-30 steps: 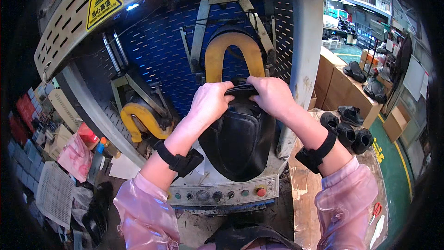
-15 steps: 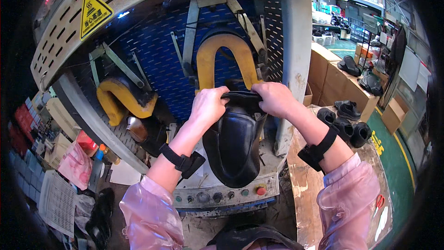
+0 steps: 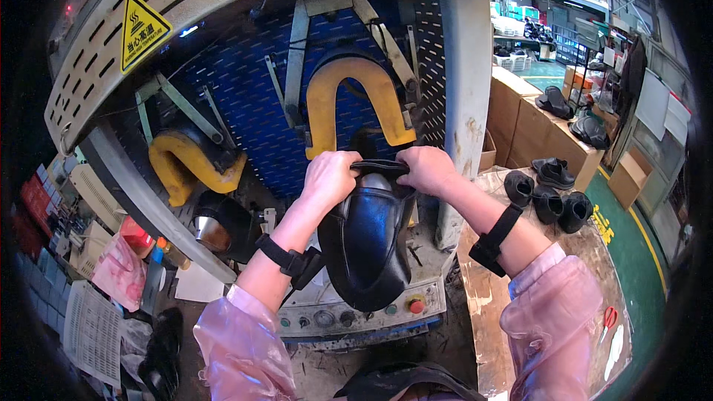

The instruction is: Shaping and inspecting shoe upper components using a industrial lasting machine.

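A black shoe upper hangs between my hands, toe end toward me, over the front of the machine. My left hand pinches the left side of its opening edge. On the other side my right hand grips the same edge, its fingers closed. A bit of grey shows inside the opening; what lies under the upper is hidden. Just beyond my hands stands a yellow U-shaped pad on metal arms. At the left station, a second yellow pad sits above a metal form with a black upper against it.
A control panel with knobs and a red button runs below the upper. On the right, several black shoes stand on a worn wooden table, with red-handled scissors. A yellow heat-warning triangle marks the hood.
Both hands and the upper have come slightly down toward me, still gripping the edge. The metal form and black upper at the left station have shifted nearer. The view has moved a little.
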### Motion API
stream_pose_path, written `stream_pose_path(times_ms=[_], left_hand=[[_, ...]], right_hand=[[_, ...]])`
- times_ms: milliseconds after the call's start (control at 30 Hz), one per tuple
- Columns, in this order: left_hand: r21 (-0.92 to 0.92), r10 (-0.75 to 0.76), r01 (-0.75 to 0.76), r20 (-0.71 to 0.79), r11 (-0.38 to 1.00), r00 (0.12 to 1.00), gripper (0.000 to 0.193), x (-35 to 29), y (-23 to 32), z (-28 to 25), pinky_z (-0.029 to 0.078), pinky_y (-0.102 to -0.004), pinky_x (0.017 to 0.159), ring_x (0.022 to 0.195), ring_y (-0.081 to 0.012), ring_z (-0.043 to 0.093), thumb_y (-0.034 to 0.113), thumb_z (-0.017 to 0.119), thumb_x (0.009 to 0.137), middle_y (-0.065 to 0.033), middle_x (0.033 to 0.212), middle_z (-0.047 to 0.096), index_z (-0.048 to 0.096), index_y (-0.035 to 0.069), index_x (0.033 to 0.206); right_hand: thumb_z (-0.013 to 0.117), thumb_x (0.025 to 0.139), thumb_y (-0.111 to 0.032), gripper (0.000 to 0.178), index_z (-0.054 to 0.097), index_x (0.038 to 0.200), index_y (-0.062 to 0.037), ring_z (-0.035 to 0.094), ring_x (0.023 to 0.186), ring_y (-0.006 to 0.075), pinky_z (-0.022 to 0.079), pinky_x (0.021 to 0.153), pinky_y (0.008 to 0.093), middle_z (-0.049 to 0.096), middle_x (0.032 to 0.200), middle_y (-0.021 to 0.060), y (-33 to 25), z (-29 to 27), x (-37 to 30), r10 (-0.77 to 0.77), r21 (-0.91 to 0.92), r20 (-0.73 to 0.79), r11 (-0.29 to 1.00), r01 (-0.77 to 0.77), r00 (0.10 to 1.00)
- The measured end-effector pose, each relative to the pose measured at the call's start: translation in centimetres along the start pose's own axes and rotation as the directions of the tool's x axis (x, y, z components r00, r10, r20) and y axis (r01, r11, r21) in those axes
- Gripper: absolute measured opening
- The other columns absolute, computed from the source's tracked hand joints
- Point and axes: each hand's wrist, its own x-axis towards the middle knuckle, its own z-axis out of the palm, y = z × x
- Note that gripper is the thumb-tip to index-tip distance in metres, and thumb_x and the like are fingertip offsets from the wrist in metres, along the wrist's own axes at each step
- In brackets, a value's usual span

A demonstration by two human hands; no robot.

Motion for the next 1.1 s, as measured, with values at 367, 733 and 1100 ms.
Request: stream_pose_path(times_ms=[367,733,1100], left_hand=[[-0.139,0.095,-0.078,0.119,0.987,0.988,0.025,-0.2,-1.1,-0.8,0.049,-0.0375,0.077,0.086,-0.0331,0.063,0.012,0.067,0.074,-0.0188,0.088,0.065,0.067,0.007,0.098],[-0.156,0.13,-0.073,0.392,0.985,0.911,0.073,-2.3,-0.4,-2.5,0.046,-0.0394,0.088,0.101,-0.0363,0.058,-0.009,0.049,0.071,-0.0216,0.113,0.059,0.04,0.025,0.135],[-0.162,0.23,-0.196,0.234,0.967,0.944,0.067,-3.1,-0.5,-2.3,0.047,-0.0436,0.078,0.087,-0.0383,0.061,-0.008,0.048,0.068,-0.0226,0.094,0.063,0.046,0.021,0.13]], right_hand=[[0.057,0.07,-0.003,0.032,0.061,0.101,-0.0107,0.063,0.09,0.0307,0.05,0.075,0.0409,0.065,0.092,0.0134,-0.7,-1.8,0.0,-0.083,-0.115,0.124,0.989,0.098,0.989],[0.054,0.073,-0.005,0.038,0.056,0.111,-0.0062,0.062,0.094,0.0317,0.05,0.077,0.0405,0.064,0.098,0.0169,-1.6,-2.6,-0.4,-0.09,-0.066,0.225,0.992,0.107,0.97],[0.05,0.091,-0.045,0.058,0.038,0.136,-0.0107,0.046,0.119,0.0175,0.034,0.099,0.0375,0.049,0.131,0.0046,-1.6,9.8,-16.5,0.118,0.862,0.406,-0.379,-0.337,0.906]])
